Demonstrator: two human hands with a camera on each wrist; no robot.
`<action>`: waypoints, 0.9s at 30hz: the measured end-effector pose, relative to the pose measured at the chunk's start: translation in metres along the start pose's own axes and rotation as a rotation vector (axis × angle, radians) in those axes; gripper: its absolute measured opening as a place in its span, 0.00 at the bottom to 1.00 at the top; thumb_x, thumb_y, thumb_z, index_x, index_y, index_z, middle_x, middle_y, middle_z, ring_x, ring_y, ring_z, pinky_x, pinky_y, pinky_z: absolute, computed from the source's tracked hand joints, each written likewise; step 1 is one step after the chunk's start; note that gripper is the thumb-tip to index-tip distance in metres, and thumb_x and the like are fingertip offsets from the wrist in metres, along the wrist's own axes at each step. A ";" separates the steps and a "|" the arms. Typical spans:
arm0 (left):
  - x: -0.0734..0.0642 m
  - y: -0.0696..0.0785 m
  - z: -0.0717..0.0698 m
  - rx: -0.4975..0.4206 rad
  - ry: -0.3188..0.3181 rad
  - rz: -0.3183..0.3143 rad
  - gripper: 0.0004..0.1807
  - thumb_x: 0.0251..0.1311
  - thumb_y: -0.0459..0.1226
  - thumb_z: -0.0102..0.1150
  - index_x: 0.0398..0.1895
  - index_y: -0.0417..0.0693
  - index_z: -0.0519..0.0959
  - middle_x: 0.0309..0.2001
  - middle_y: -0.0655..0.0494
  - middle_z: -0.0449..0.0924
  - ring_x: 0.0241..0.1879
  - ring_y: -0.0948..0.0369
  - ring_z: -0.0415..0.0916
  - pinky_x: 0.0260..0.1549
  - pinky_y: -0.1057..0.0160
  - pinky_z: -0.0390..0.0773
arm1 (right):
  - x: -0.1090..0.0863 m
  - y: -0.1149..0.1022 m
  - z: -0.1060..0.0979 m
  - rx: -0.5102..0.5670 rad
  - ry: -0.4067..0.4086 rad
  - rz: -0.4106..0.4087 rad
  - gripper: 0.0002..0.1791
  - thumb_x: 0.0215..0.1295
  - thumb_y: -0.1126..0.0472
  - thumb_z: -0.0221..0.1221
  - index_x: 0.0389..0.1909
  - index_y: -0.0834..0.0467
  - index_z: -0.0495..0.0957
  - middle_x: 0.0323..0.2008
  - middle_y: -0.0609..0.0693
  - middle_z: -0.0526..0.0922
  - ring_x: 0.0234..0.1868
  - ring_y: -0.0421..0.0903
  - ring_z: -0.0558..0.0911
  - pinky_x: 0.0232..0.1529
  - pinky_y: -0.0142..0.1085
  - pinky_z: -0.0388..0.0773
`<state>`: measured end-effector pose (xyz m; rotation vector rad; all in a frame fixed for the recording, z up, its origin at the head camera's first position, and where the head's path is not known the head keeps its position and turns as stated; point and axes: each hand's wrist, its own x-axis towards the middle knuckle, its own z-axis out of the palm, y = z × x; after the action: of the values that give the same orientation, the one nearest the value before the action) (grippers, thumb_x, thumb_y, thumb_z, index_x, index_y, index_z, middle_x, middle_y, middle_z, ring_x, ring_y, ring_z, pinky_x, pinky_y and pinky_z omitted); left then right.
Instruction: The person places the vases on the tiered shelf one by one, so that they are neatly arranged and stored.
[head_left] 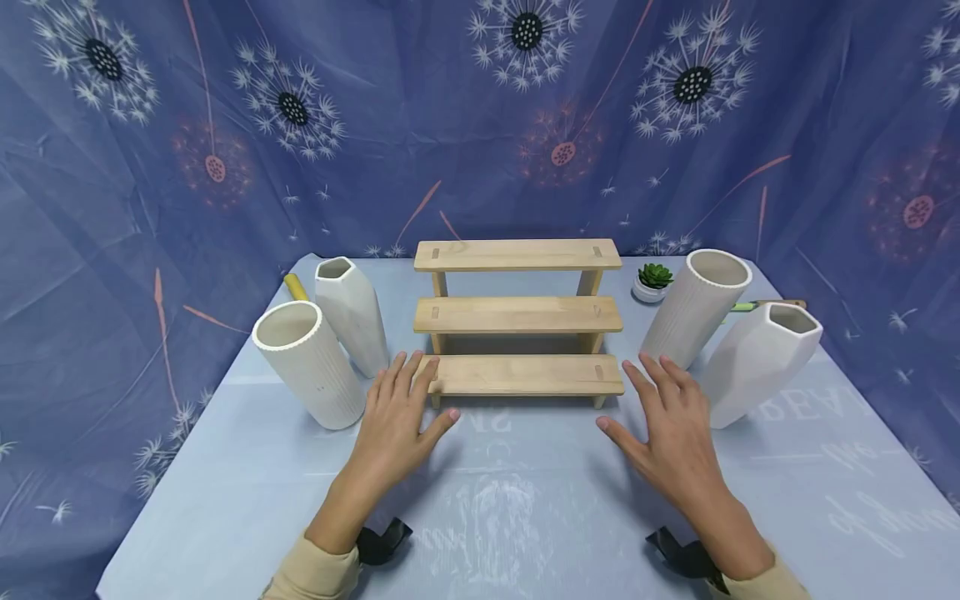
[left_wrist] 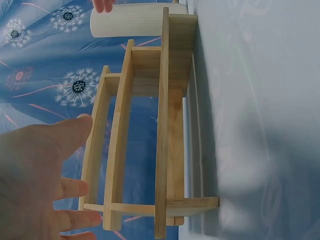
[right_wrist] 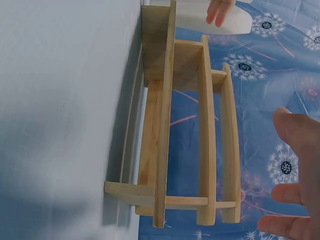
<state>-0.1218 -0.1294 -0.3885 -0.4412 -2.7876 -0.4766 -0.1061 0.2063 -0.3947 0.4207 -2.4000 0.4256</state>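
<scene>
A three-step wooden display stand (head_left: 517, 314) stands at the back middle of the table. My left hand (head_left: 397, 425), fingers spread and holding nothing, hovers at the stand's front left corner. Beside it are a ribbed white vase (head_left: 318, 375) and a faceted white vase (head_left: 352, 317). At the stand's right front my right hand (head_left: 671, 433) is likewise spread and holds nothing. Near that hand are another ribbed vase (head_left: 693, 308) and another faceted vase (head_left: 757, 367). Both wrist views show the stand side-on, with the left hand (left_wrist: 45, 175) and right hand (right_wrist: 300, 170) apart from it.
A small potted succulent (head_left: 654, 282) sits right of the stand. A yellow object (head_left: 296, 287) lies partly hidden behind the left vases, and a green-and-brown item (head_left: 750, 306) behind the right ones. A blue dandelion-print curtain (head_left: 450, 125) hangs behind the pale table (head_left: 510, 533).
</scene>
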 end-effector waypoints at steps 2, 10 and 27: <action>0.000 -0.001 0.000 -0.004 0.003 -0.004 0.40 0.61 0.57 0.52 0.71 0.49 0.57 0.71 0.43 0.56 0.72 0.45 0.47 0.66 0.40 0.51 | 0.000 0.000 -0.001 0.010 0.008 0.002 0.48 0.60 0.24 0.38 0.62 0.62 0.69 0.61 0.65 0.70 0.63 0.65 0.64 0.54 0.63 0.59; 0.000 -0.004 0.000 -0.025 0.006 -0.028 0.39 0.62 0.56 0.52 0.71 0.50 0.57 0.71 0.44 0.56 0.72 0.45 0.48 0.66 0.40 0.52 | -0.002 0.002 -0.004 0.042 0.039 0.009 0.47 0.61 0.26 0.42 0.60 0.64 0.70 0.60 0.64 0.71 0.60 0.65 0.66 0.55 0.60 0.58; -0.001 -0.014 -0.001 -0.079 0.022 -0.028 0.38 0.62 0.54 0.54 0.71 0.50 0.57 0.70 0.42 0.58 0.71 0.45 0.50 0.62 0.39 0.57 | -0.013 0.007 -0.015 0.110 0.034 0.097 0.39 0.57 0.36 0.59 0.59 0.63 0.71 0.60 0.62 0.72 0.58 0.62 0.66 0.52 0.55 0.59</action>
<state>-0.1254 -0.1428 -0.3923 -0.4117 -2.7648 -0.5959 -0.0915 0.2209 -0.3934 0.3430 -2.3784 0.6055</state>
